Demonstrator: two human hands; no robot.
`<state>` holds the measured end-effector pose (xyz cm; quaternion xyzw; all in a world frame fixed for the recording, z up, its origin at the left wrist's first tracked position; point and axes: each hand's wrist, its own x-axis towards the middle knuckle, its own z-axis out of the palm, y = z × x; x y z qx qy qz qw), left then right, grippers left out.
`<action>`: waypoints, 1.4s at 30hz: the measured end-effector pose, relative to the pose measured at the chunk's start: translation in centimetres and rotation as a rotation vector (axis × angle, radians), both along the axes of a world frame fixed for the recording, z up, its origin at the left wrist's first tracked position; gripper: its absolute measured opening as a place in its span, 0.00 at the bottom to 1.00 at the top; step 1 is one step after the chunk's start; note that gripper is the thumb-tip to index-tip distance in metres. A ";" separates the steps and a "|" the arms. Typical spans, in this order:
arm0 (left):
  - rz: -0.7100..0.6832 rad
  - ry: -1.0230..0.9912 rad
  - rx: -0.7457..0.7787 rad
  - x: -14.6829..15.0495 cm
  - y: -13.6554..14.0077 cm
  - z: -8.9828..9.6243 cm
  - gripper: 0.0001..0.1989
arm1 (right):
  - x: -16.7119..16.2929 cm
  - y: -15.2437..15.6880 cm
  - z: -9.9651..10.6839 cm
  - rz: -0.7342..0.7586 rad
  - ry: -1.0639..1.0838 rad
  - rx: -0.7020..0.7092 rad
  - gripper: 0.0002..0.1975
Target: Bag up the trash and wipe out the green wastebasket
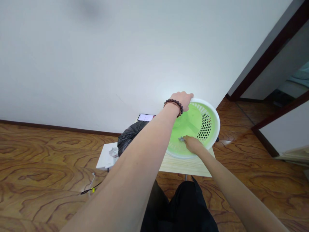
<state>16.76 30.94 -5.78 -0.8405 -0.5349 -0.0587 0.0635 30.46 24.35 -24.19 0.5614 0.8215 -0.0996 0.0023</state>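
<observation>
A round light-green plastic basket (210, 127) with a white rim and perforated sides stands tilted on a small wooden-topped table (185, 166). My left hand (182, 98), with a dark bead bracelet above it, is closed on the basket's far rim; part of its grip is hidden. Inside the basket, my right hand (192, 144) pinches a small crumpled grey-white piece (181, 139), perhaps cloth or paper, against the lower green wall. My left forearm covers the basket's left side.
A black plastic bag (130, 133) and a phone (145, 117) with a lit screen lie left of the basket. Beyond them are a white box-like object (106, 156) and cables (90, 188). A white wall (108, 64) rises behind; a doorway opens at right.
</observation>
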 end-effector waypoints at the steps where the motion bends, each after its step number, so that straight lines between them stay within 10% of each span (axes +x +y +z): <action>1: -0.004 0.000 0.002 0.0 0.0 0.0 0.21 | -0.4 0.2 -0.6 -0.008 -0.036 -0.016 0.14; 17: -0.008 -0.043 -0.014 0.1 0.1 -0.1 0.21 | 1.3 -10.1 3.0 0.181 0.206 -0.037 0.17; 23: 0.001 -0.035 -0.015 0.3 0.0 -0.1 0.20 | 1.5 -6.4 3.9 0.091 0.141 0.026 0.17; 32: -0.014 -0.021 -0.007 0.3 -0.1 -0.3 0.21 | -1.6 0.4 -1.9 -0.072 -0.056 -0.047 0.16; 42: 0.008 -0.039 -0.028 0.7 -0.1 -0.1 0.21 | -0.5 -8.2 1.7 0.092 0.320 -0.061 0.19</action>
